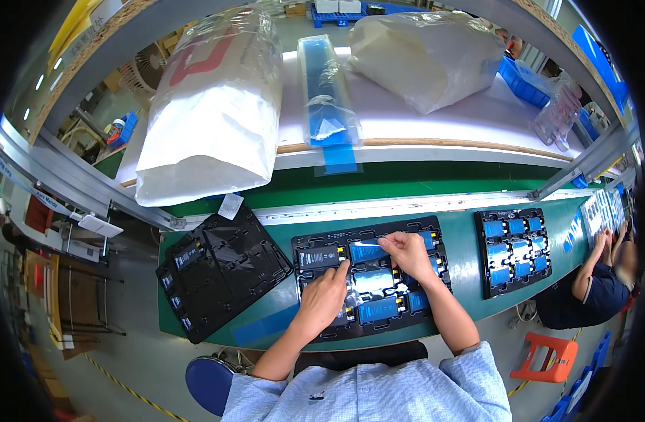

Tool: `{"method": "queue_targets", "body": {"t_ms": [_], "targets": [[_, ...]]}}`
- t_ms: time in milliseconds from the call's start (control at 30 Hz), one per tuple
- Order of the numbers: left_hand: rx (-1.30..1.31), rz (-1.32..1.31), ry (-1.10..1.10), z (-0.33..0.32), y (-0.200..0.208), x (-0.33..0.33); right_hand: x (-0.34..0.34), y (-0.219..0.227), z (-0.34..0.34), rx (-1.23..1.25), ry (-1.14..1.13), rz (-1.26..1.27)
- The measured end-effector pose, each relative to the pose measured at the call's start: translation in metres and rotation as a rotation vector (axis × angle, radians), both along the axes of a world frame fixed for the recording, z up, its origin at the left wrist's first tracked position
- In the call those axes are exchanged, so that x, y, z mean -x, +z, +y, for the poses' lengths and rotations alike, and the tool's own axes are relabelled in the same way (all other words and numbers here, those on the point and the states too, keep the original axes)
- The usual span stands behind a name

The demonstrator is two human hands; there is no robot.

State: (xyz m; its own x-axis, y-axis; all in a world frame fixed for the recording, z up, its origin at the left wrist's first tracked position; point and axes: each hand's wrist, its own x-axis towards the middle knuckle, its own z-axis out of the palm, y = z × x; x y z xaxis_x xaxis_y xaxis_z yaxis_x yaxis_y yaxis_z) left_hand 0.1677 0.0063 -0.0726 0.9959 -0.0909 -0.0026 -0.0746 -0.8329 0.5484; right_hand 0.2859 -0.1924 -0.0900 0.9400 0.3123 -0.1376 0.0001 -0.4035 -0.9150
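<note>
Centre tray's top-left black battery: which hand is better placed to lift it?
Probably left: the left hand is beside the black battery; the right hand is farther, by a blue battery.

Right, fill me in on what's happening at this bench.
A person works with both hands over the middle tray of flat packs. The left hand reaches beside a black-faced pack; the right hand pinches over a blue-faced pack, though what it holds is unclear. A filled tray lies to the right, a black tray to the left.
</note>
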Motion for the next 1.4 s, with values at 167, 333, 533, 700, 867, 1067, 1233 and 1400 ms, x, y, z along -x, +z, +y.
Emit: {"method": "queue_targets", "body": {"t_ms": [167,333,533,700,867,1067,1233,1400], "targets": [[-0.042,0.000,-0.023,-0.004,0.001,-0.004,0.000,0.004,0.001,0.017,0.006,-0.010],[-0.161,0.032,-0.088,-0.010,0.008,-0.009,0.001,0.000,0.002,0.033,-0.014,-0.033],[-0.190,0.001,-0.088,-0.011,0.004,-0.010,0.001,-0.010,0.005,0.127,-0.020,-0.237],[-0.203,-0.011,-0.073,-0.012,0.003,-0.011,0.017,0.019,0.017,0.458,-0.154,-0.713],[-0.213,0.063,-0.059,-0.015,0.013,-0.013,0.012,0.017,-0.046,0.422,-0.374,-0.668],[-0.179,-0.052,-0.098,-0.010,0.001,-0.015,0.060,0.011,-0.208,0.610,-1.062,-0.509],[-0.192,-0.033,-0.108,-0.015,0.011,-0.014,0.103,0.006,-0.267,0.647,-1.074,0.170],[0.173,-0.217,-0.167,-0.053,0.021,0.002,0.097,-0.001,-0.273,0.508,-0.974,0.209]]}}
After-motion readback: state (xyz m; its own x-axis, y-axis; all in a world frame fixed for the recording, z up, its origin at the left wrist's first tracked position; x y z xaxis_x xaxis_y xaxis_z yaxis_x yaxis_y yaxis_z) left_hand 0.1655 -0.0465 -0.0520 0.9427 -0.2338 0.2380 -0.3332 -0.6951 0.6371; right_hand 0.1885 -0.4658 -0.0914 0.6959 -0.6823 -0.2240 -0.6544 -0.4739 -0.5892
